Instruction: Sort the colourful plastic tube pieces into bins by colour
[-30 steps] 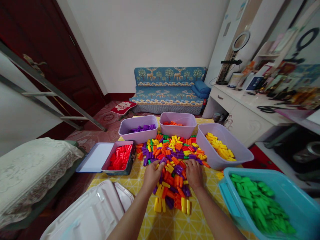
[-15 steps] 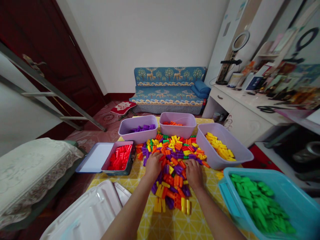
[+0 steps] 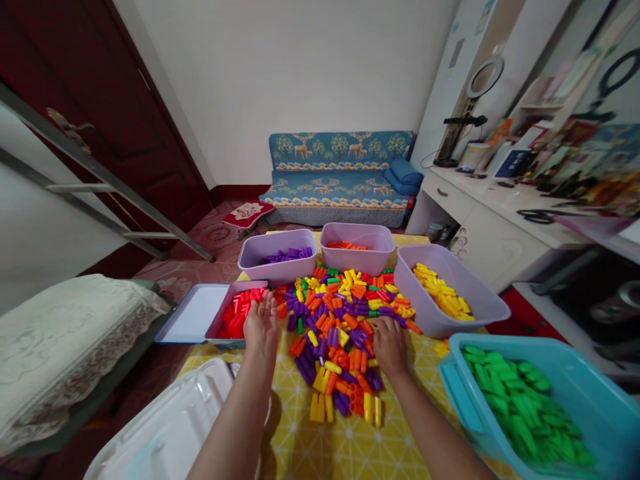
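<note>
Blue sofa (image 3: 343, 183) against a white wall (image 3: 280, 67)
Deer-patterned, it stands beyond the far edge of the table (image 3: 310, 443). Off the far left corner: a low red stool (image 3: 247, 213), reddish floor (image 3: 215, 237), a ladder (image 3: 135, 197) and a dark red door (image 3: 145, 127). Off the right edge, a white dresser (image 3: 493, 243) carries a ring lamp (image 3: 465, 121).

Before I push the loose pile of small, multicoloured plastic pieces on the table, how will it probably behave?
The pile would probably spread apart, because it is loosely heaped. Its glossy pieces may slide easily over one another. Some orange tubes at its near edge seem open-ended, so perhaps hollow and light.
</note>
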The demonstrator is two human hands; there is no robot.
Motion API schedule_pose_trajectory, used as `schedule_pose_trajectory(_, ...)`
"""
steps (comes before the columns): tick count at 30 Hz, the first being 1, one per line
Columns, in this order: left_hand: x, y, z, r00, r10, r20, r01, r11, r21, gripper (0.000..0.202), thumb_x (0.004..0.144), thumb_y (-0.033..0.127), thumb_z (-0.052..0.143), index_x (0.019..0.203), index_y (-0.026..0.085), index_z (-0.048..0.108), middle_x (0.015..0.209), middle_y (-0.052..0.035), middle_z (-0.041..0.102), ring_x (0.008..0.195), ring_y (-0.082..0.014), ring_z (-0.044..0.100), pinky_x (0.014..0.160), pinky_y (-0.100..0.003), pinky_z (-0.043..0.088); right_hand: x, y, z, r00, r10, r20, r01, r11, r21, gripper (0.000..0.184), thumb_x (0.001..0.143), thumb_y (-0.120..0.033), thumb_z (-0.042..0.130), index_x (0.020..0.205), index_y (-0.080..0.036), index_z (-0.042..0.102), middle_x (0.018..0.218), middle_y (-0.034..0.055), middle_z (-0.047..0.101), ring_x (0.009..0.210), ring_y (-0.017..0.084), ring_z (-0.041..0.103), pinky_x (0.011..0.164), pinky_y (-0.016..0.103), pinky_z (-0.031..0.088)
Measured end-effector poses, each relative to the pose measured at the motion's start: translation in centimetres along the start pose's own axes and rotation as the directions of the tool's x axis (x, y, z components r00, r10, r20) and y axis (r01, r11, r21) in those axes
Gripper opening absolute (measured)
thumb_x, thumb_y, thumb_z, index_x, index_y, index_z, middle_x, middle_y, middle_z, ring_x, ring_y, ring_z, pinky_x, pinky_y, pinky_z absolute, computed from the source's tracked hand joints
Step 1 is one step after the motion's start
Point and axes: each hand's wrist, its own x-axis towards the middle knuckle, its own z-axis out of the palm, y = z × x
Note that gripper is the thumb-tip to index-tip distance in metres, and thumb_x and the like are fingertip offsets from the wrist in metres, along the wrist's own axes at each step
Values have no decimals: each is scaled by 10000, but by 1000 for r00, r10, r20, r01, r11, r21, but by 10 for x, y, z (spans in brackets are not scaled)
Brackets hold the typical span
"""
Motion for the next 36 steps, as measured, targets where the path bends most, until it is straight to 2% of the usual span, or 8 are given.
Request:
schedule_pose_trajectory(4, -6, -11, -13, 993, -63, 100, 39, 974, 222, 177, 864, 237, 538, 1017, 170, 598, 998, -112, 698, 895, -165, 683, 851, -318, 537, 0, 0, 1, 1000, 8, 4, -8, 1000, -20, 257, 838, -75, 442, 974, -196, 624, 1003, 77, 603, 991, 224, 502, 915, 350, 382)
schedule_pose_trajectory(7, -17, -33, -32, 985, 88, 146, -150, 852, 502, 245, 781, 190, 631, 1025, 172, 651, 1031, -91, 699, 997, -200, 656, 976, -364, 475, 0, 1, 1, 1000, 10, 8, -10, 999, -30, 246, 845, -79, 440, 962, -193, 624, 999, 76, 601, 987, 221, 500, 912, 342, 384)
schedule_pose_trajectory(10, -25, -53, -51, 941, 260, 217, -339, 704, 624, 286, 717, 135, 657, 991, 213, 686, 1090, -66, 679, 1187, -245, 557, 1103, -407, 360, 0, 2, 2, 1000, 9, 2, -9, 999, -39, 245, 839, -74, 445, 955, -193, 626, 998, 75, 603, 983, 221, 499, 902, 341, 389)
schedule_pose_trajectory(13, -28, -65, -59, 901, 278, 333, -433, 639, 636, 367, 689, 127, 681, 1039, 235, 690, 1182, -70, 636, 1311, -269, 449, 1163, -432, 261, 0, 2, 2, 1000, 2, -7, -3, 999, -35, 241, 841, -76, 449, 951, -195, 628, 1001, 72, 606, 981, 217, 505, 905, 338, 390)
schedule_pose_trajectory(20, -29, -78, -52, 828, 186, 529, -535, 548, 644, 427, 733, 230, 717, 1153, 284, 662, 1401, -70, 505, 1390, -270, 352, 1198, -450, 168, 0, 1, 1, 1000, -6, -7, 6, 1000, -26, 236, 859, -81, 439, 956, -199, 619, 988, 70, 605, 982, 222, 510, 916, 347, 391)
schedule_pose_trajectory(26, -26, -84, -59, 805, 186, 564, -581, 440, 684, 388, 809, 272, 640, 1197, 296, 633, 1463, -45, 456, 1398, -248, 335, 1203, -441, 165, 0, 1, 1, 1000, -1, -4, 1, 999, -42, 239, 861, -79, 434, 957, -197, 619, 981, 76, 606, 973, 226, 519, 904, 351, 400)
schedule_pose_trajectory(32, -21, -88, -64, 791, 225, 569, -601, 458, 655, 358, 800, 273, 647, 1157, 288, 665, 1434, -59, 494, 1373, -269, 379, 1193, -449, 208, 0, 2, 3, 1000, -7, -14, 6, 1000, -19, 263, 858, -63, 432, 965, -207, 624, 986, 70, 607, 991, 224, 519, 923, 347, 393)
schedule_pose_trajectory(36, -15, -93, -68, 751, 262, 606, -660, 326, 677, 363, 828, 292, 603, 1184, 255, 661, 1420, -88, 509, 1334, -283, 436, 1164, -469, 279, 0, -1, 0, 1000, 9, -5, -10, 1000, -20, 269, 858, -58, 426, 952, -208, 628, 979, 69, 603, 993, 220, 518, 924, 338, 389)
